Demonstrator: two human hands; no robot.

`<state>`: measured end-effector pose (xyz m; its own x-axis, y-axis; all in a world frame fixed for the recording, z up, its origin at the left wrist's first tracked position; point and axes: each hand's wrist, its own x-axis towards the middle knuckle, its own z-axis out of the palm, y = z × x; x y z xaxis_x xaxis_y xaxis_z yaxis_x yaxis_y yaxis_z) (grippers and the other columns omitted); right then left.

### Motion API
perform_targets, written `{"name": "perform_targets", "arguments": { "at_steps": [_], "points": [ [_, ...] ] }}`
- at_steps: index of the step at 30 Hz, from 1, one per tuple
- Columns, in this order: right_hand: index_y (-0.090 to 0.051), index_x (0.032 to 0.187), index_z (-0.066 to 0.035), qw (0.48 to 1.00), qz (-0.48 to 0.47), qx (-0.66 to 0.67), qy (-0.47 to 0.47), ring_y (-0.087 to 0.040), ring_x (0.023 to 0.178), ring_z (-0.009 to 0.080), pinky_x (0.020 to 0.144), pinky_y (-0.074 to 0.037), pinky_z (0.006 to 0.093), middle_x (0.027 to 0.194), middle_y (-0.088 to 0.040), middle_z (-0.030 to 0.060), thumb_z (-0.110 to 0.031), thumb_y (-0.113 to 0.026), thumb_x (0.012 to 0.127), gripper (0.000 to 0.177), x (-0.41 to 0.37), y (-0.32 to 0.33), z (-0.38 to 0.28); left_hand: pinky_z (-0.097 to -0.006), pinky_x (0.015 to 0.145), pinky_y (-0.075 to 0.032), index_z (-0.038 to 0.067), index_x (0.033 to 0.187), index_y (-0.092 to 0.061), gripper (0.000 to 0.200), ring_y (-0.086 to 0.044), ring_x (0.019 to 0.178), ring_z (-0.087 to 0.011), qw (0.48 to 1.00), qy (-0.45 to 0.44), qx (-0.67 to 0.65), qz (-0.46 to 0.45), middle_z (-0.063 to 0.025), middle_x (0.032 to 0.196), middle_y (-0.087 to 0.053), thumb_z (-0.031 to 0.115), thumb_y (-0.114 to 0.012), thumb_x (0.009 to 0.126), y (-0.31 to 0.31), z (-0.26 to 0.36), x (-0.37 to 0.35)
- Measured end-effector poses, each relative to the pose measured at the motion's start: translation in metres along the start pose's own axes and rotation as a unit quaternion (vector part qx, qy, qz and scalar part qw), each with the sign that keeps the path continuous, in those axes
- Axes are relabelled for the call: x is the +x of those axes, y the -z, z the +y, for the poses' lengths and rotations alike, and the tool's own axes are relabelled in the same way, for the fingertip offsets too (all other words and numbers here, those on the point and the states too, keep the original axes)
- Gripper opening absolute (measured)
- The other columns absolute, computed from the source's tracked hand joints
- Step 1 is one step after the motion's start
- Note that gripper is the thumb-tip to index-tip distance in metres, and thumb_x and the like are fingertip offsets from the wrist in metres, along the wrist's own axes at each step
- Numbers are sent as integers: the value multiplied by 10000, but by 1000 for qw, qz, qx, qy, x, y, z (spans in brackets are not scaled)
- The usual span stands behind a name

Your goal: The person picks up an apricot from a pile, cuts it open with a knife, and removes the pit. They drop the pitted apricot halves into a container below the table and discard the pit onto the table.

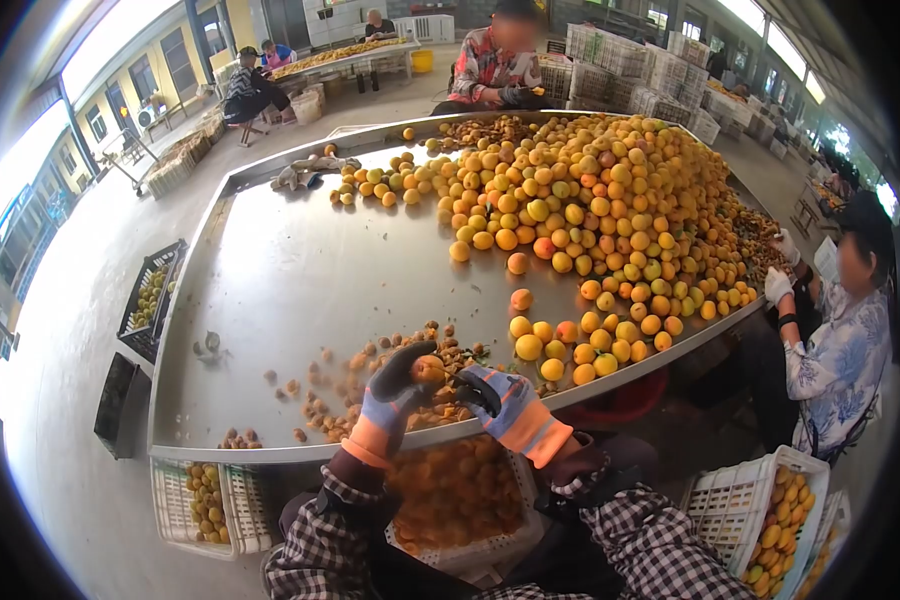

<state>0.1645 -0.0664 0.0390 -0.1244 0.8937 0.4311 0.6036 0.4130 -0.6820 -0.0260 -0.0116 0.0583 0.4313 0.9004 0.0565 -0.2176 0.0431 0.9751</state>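
My left hand (395, 392), in a grey and orange glove with dark fingers, holds a brownish-orange apricot (428, 371) over the front edge of the metal table (300, 270). Close on its right is my right hand (500, 400), gloved alike, its fingers curled; whether anything is between them I cannot make out. Small brown pits (320, 415) lie on the table around and beyond my left hand. Beneath my hands, a white crate (518, 490) holds orange-brown fruit halves. A large heap of yellow-orange apricots (610, 190) covers the table's back right.
A co-worker in white gloves (840, 345) sits at the right edge; another (495, 65) sits behind the table. Fruit crates (770, 510) stand at lower right and lower left (205, 505). Dark crates (150, 300) are left of the table. Grey gloves (305, 175) lie at its back left.
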Motion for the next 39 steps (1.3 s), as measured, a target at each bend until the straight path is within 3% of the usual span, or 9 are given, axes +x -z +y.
{"name": "perform_targets", "arguments": {
  "at_steps": [12,16,18,22,26,30,32,34,39],
  "points": [
    [-578,1121,-37,999,-31,-14,9,-624,937,339,803,-513,384,1053,-632,158,-90,-663,793,344,-2,0,1,-291,901,-472,10,1190,-585,443,-584,1017,-140,999,-37,25,-14,-63,1127,-625,61,-701,765,10,-8,2],
    [-548,1171,2,999,-35,39,15,-632,959,318,805,-524,348,1069,-638,172,-128,-653,817,391,-8,-13,11,-289,894,-478,5,1154,-606,417,-589,1002,-137,990,-94,101,-9,-71,1096,-642,32,-702,749,10,-2,2],
    [-544,1171,1,998,-48,29,33,-632,948,321,798,-524,353,1055,-638,168,-126,-645,824,383,-8,-17,12,-302,886,-492,-26,1175,-583,498,-597,995,-147,974,-121,191,-18,-91,1092,-642,52,-768,719,15,-1,2],
    [-522,1185,1,991,-113,74,8,-631,917,327,780,-524,370,1023,-635,162,-120,-613,849,369,-10,-27,16,-305,890,-489,-26,1173,-585,512,-601,991,-155,983,-109,145,-23,-84,1073,-645,29,-774,700,9,5,-4],
    [-512,1189,-8,993,-76,47,74,-627,912,339,762,-519,384,1003,-634,171,-121,-585,868,349,-8,-31,14,-294,877,-480,-19,1149,-595,435,-598,974,-155,994,-78,66,-23,-74,1054,-645,93,-723,749,5,1,-7],
    [-520,1151,-24,989,-90,117,-26,-616,896,363,735,-510,401,968,-626,190,-141,-572,880,301,0,-23,-5,-283,882,-455,-13,1157,-588,406,-575,989,-138,998,-61,-25,3,-65,1055,-632,187,-662,812,-5,-1,-10],
    [-524,1137,-29,987,-87,126,-45,-613,887,371,728,-507,406,959,-623,197,-149,-570,884,285,1,-26,-2,-281,884,-450,-14,1166,-581,421,-571,991,-138,998,-55,-19,9,-65,1056,-631,215,-663,822,-2,-4,-8],
    [-522,1126,-26,995,-79,34,44,-612,873,381,725,-508,410,960,-624,206,-157,-576,883,281,0,-34,11,-280,886,-444,-15,1174,-574,437,-568,994,-137,999,-49,-14,17,-66,1056,-629,243,-663,833,-1,-5,-7],
    [-505,1174,-25,997,-63,46,-11,-613,883,384,730,-510,411,992,-625,211,-154,-578,882,327,1,-15,-7,-280,864,-449,-19,1173,-563,464,-576,951,-146,994,-73,15,74,-67,1020,-632,361,-575,907,0,-8,-8]
  ]
}}
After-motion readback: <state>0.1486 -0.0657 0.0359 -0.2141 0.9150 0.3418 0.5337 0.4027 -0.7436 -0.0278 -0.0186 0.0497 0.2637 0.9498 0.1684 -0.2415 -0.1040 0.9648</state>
